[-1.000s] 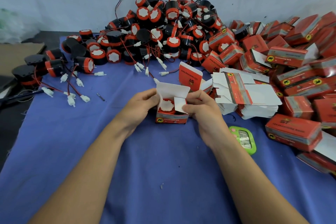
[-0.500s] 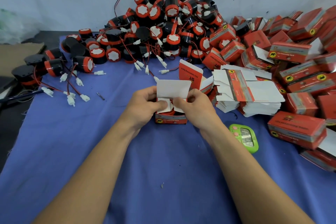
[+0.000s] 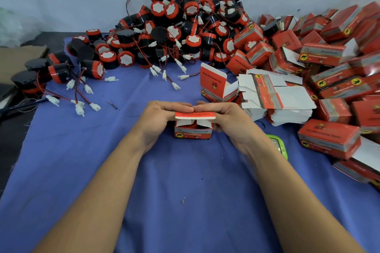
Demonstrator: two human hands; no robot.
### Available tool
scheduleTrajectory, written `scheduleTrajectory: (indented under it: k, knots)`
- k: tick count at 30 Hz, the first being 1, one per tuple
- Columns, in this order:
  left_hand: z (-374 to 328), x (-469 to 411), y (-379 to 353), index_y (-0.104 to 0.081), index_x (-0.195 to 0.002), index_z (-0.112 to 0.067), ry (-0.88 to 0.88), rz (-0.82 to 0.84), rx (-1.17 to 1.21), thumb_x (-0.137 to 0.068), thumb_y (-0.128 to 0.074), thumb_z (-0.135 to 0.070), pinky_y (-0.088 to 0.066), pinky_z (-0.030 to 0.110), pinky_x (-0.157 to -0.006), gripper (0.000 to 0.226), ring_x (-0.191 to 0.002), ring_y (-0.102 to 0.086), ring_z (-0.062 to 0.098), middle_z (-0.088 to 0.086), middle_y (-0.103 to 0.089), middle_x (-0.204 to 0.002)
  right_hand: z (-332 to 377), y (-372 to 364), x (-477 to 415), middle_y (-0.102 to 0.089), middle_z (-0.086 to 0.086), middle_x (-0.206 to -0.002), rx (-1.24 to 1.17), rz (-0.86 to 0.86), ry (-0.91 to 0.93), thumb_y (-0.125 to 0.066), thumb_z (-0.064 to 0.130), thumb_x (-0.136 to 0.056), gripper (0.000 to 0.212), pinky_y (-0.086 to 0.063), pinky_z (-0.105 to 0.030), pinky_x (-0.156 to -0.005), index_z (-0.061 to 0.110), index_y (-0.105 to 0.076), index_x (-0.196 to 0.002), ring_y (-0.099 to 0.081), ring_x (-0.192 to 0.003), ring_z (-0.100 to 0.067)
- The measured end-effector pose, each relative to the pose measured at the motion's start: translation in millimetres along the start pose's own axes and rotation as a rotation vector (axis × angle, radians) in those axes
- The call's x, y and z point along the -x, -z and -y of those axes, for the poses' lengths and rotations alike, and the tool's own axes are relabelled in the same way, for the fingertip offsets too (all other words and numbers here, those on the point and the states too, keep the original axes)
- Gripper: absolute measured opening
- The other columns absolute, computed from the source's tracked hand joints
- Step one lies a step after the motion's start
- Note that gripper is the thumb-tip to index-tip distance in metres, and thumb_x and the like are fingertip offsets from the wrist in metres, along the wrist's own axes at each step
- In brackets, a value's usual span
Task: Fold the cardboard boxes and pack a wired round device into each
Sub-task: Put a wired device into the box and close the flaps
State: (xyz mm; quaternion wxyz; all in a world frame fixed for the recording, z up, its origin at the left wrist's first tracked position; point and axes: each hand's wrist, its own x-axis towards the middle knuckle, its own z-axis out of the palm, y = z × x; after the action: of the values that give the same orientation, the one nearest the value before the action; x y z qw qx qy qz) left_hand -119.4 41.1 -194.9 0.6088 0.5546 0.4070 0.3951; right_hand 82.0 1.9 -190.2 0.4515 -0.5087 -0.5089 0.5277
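2 hands on 1 box (image 3: 193, 132), near-centre on blue cloth (image 3: 185, 201): left hand (image 3: 161, 118) & right hand (image 3: 231, 121) grip it from either side, fingers pressed together, curled over the red lid flap (image 3: 195, 115), tips meeting mid-top; 2 white side flaps folded in, 1 red device (image 3: 192, 123) barely visible inside. Far centre: 1 heap of loose wired devices (image 3: 185, 26), dozens, uncountable. Right: 1 empty open box (image 3: 213, 84), 1 stack of flat blanks (image 3: 275, 96), 1 pile of packed boxes (image 3: 329, 57) (approx 20+), 1 green item (image 3: 278, 147).

The box (image 3: 193, 127) at frame centre is printed cardboard, white and matt inside. It sits on matt blue cloth (image 3: 185, 191). The heaped devices (image 3: 185, 33) above look like smooth plastic.
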Motion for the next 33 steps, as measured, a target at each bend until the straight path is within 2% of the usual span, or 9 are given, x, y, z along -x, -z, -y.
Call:
scheduleTrajectory:
  k: [2,4,7,10,13,16,19,25,33]
  knots:
    - [0,4,4,-0.086,-0.086,-0.018,-0.006,0.053,-0.034,-0.087,-0.054,0.01,-0.059,0.029,-0.092,0.043,-0.111,-0.073,0.019,-0.004,-0.078,-0.117,4,6,5,-0.066,0.007,-0.134,0.122,0.02,-0.034,-0.055,-0.002,-0.096,0.045,-0.059,-0.032,-0.075,0.033,-0.083,-0.102,-0.068,-0.11,-0.03]
    - [0,11,5,-0.087,-0.087,-0.021,-0.025,0.059,-0.107,-0.074,-0.05,-0.003,-0.057,0.021,-0.088,0.043,-0.112,-0.069,0.008,-0.01,-0.076,-0.119,10,7,12,-0.066,0.008,-0.132,0.183,0.069,-0.045,-0.047,-0.004,-0.091,0.054,-0.057,-0.03,-0.07,0.034,-0.082,-0.106,-0.061,-0.122,-0.009]
    - [1,18,5,-0.086,-0.093,-0.03,-0.073,0.033,-0.202,-0.072,-0.065,-0.015,-0.053,0.016,-0.087,0.034,-0.117,-0.064,-0.005,-0.015,-0.072,-0.127,15,3,23,-0.05,0.02,-0.144,0.39,0.108,0.025,-0.06,0.01,-0.091,0.048,-0.057,-0.028,-0.075,0.046,-0.073,-0.121,-0.039,-0.138,0.01]
    - [1,24,10,-0.081,-0.107,-0.041,-0.127,0.075,-0.384,-0.076,-0.085,-0.024,-0.05,0.025,-0.105,0.035,-0.131,-0.054,-0.006,-0.015,-0.058,-0.147,16,0,29,-0.028,0.019,-0.164,0.571,0.08,0.034,-0.075,0.027,-0.088,0.052,-0.042,-0.017,-0.088,0.052,-0.063,-0.132,-0.051,-0.13,0.004]
    - [5,32,10,-0.075,-0.118,-0.045,-0.18,0.041,-0.553,-0.077,-0.09,-0.031,-0.044,0.022,-0.109,0.046,-0.133,-0.051,-0.009,-0.024,-0.053,-0.15,16,-7,35,-0.033,0.023,-0.161,0.695,0.023,0.074,-0.071,0.032,-0.093,0.051,-0.034,-0.013,-0.094,0.048,-0.058,-0.139,-0.041,-0.141,0.0]
    - [9,35,8,-0.075,-0.12,-0.044,-0.224,-0.02,-0.589,-0.082,-0.087,-0.035,-0.043,0.012,-0.107,0.04,-0.128,-0.052,-0.015,-0.026,-0.058,-0.145,16,-18,40,-0.039,0.026,-0.157,0.878,-0.048,0.113,-0.064,0.035,-0.097,0.049,-0.044,-0.03,-0.104,0.053,-0.052,-0.141,-0.044,-0.141,-0.01]
    - [8,33,8,-0.077,-0.117,-0.043,-0.243,-0.041,-0.602,-0.087,-0.083,-0.029,-0.039,0.003,-0.102,0.034,-0.125,-0.052,-0.017,-0.024,-0.062,-0.14,18,-25,44,-0.039,0.023,-0.158,1.038,-0.085,0.13,-0.055,0.032,-0.102,0.047,-0.049,-0.045,-0.099,0.052,-0.048,-0.145,-0.055,-0.13,-0.024]
    - [4,29,7,-0.078,-0.107,-0.048,-0.255,-0.043,-0.52,-0.094,-0.076,-0.031,-0.042,0.001,-0.092,0.022,-0.119,-0.055,-0.021,-0.019,-0.069,-0.131,19,-25,44,-0.051,0.015,-0.152,1.016,-0.128,0.174,-0.05,0.034,-0.107,0.037,-0.049,-0.038,-0.093,0.045,-0.056,-0.141,-0.063,-0.117,-0.024]
    - [6,27,11,-0.077,-0.103,-0.058,-0.213,-0.009,-0.485,-0.092,-0.077,-0.03,-0.043,0.008,-0.097,0.029,-0.125,-0.052,-0.019,-0.029,-0.066,-0.13,7,-33,50,-0.055,0.011,-0.149,0.831,-0.237,0.176,-0.059,0.03,-0.103,0.031,-0.048,-0.038,-0.106,0.036,-0.067,-0.133,-0.059,-0.129,-0.018]
